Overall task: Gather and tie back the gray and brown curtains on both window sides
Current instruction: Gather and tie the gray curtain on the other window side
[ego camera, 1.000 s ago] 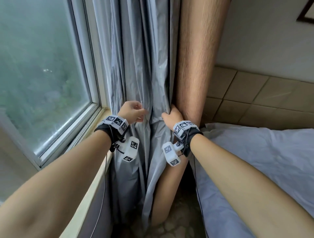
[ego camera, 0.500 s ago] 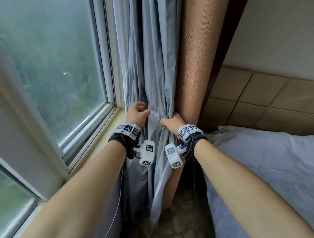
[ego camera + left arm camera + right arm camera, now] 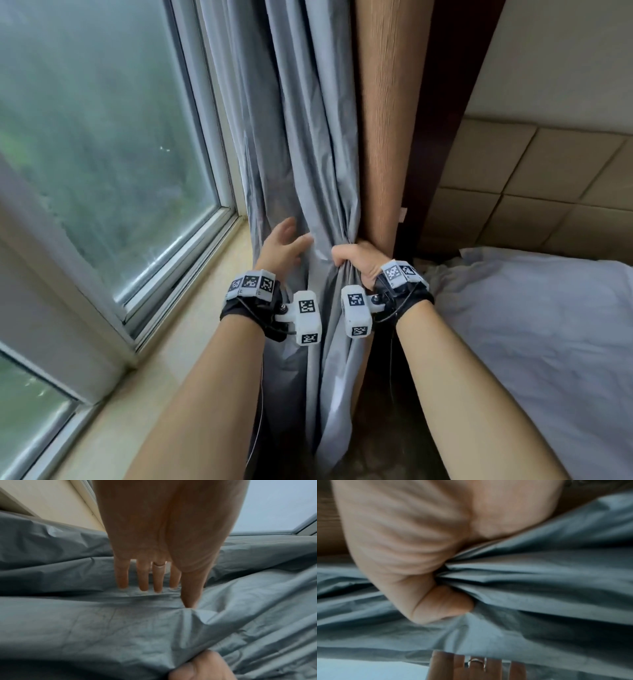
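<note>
A gray curtain [image 3: 298, 137] hangs in folds beside the window, with a brown curtain [image 3: 387, 120] just right of it. My right hand [image 3: 356, 257] grips a bunched handful of the gray curtain [image 3: 530, 577] where it meets the brown one; the fingers are curled tight into the folds. My left hand [image 3: 284, 246] lies against the gray curtain's left side with straight, spread fingers [image 3: 142, 577], a ring on one, the tips pressing into the gray curtain [image 3: 120, 628]. In the right wrist view the left hand's fingers [image 3: 476, 668] show at the bottom edge.
A window [image 3: 102, 154] with a pale sill [image 3: 191, 329] runs along the left. A bed with a light gray sheet [image 3: 531, 325] fills the right, under a padded tan wall panel [image 3: 534, 192]. A dark wooden frame [image 3: 442, 102] stands behind the brown curtain.
My left hand has let go of the gray fabric and opened, its fingers now flat against the curtain. The right hand keeps its grip. My head view has shifted right and closer.
</note>
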